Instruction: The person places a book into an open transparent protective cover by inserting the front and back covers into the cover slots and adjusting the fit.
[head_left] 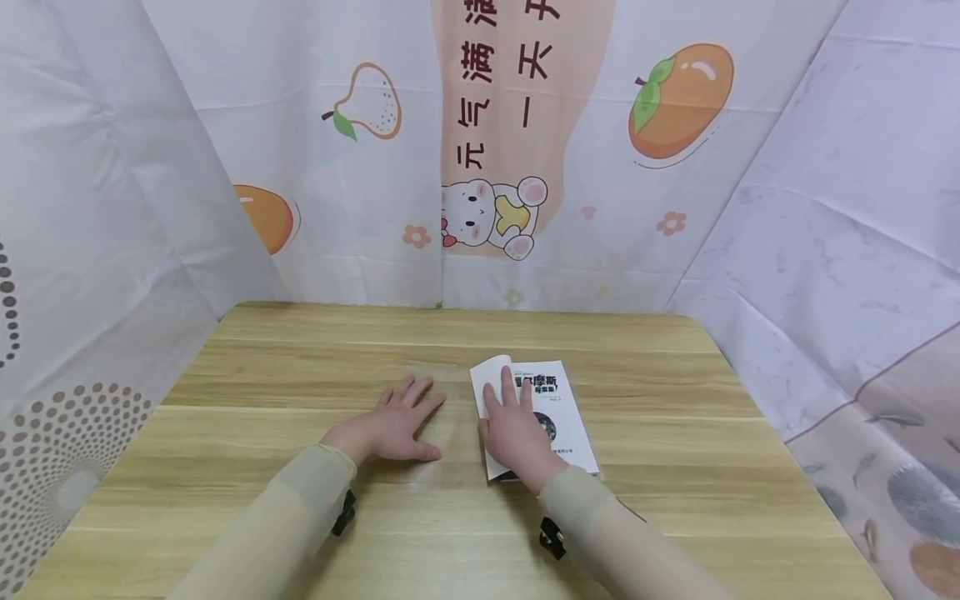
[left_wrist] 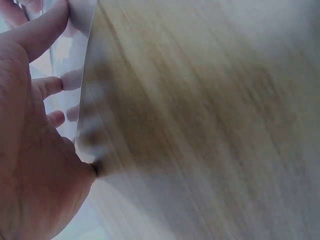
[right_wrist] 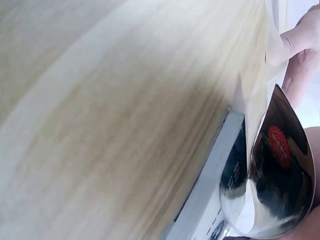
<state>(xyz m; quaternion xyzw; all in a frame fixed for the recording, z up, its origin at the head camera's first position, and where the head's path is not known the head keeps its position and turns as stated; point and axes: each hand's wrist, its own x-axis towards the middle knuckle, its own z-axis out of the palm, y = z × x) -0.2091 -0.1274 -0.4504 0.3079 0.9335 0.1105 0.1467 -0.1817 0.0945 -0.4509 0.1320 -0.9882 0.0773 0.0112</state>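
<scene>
Right grip (head_left: 517, 429): palm down on the book, fingers extended and spread, not curled round anything. Book (head_left: 573, 408) sits directly under it on the tabletop (head_left: 637, 375), sticking out beyond the fingertips and to the right of the grip. Black title characters show just right of the fingers; a dark round picture (head_left: 547, 423) on the white face is partly hidden by that hand.

White flap (head_left: 491, 365) lies under the right fingers and thumb, its far corner curled up by the fingertips. Right wrist view: a glossy dark curved panel (right_wrist: 270, 195) with a red round mark (right_wrist: 279, 146) stands up next to the book block, near the hand.

Left grip (head_left: 393, 427): well left of the book, fingers straight and splayed, nothing held. Clear sheet (head_left: 457, 421) by its fingers, between the two grips; left wrist view shows the fingers mirrored in it. Can't tell if it joins the book.

Behind both grips: beige sleeves (head_left: 277, 517), black wrist units (head_left: 552, 537) underneath. Past the tabletop's far edge: white printed curtain (head_left: 375, 192).
</scene>
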